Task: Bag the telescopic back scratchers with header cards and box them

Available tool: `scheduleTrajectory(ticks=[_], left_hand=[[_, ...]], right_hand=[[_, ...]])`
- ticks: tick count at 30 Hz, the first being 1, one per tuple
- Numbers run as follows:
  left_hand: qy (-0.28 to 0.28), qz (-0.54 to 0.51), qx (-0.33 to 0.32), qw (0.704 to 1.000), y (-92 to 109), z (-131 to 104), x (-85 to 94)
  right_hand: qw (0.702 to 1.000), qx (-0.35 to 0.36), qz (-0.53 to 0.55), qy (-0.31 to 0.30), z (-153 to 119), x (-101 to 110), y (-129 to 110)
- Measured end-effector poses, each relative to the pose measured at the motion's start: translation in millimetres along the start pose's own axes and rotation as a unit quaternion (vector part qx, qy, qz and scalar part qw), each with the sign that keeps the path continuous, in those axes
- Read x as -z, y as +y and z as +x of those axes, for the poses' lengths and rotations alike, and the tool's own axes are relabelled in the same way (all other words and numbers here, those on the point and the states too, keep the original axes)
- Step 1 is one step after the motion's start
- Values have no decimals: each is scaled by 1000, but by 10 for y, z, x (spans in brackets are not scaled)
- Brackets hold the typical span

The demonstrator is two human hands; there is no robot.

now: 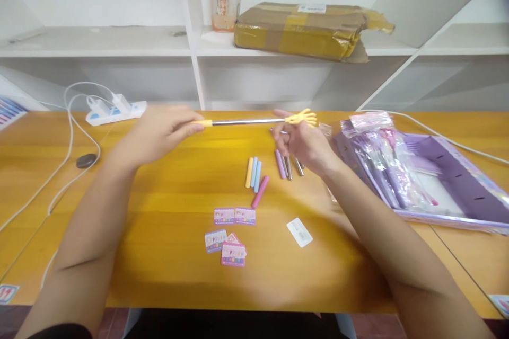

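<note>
In the upper middle of the frame, the long thin stick (pixel 246 122) lies flat from left to right, its yellow handle end (pixel 207 123) pinched in the left hand's (pixel 167 130) closed fingers and its little yellow hand end (pixel 303 117) in the curled right hand (pixel 304 143), both hands equally near.

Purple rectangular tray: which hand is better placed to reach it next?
Probably the right hand: nearer the purple tray, though busy at the yellow hand-shaped end of the silver rod.
</note>
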State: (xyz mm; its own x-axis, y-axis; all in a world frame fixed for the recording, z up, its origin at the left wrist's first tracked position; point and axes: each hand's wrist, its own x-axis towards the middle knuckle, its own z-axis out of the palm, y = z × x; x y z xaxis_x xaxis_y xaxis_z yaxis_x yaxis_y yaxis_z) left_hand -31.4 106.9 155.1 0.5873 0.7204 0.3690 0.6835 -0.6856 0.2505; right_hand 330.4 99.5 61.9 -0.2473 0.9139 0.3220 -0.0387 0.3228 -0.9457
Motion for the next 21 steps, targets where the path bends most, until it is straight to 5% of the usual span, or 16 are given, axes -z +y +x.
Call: scheduleTrajectory(ticks=[3, 7, 10, 15, 21], left_hand=[[-6, -11, 19, 1000, -155, -12, 70], [-21, -26, 32, 999, -244, -15, 70], [-27, -33, 40, 998, -232, -1, 32], [-29, -39, 38, 998, -138, 24, -23], [50, -10, 16, 999, -19, -6, -95]], right_hand=[[978, 107, -171, 44, 24, 222, 33], [856, 248, -446, 83, -41, 428, -94], [786, 299, -535, 76, -84, 439, -186], [777, 300, -549, 77, -109, 358, -179], [781, 296, -547, 60, -163, 348, -172]])
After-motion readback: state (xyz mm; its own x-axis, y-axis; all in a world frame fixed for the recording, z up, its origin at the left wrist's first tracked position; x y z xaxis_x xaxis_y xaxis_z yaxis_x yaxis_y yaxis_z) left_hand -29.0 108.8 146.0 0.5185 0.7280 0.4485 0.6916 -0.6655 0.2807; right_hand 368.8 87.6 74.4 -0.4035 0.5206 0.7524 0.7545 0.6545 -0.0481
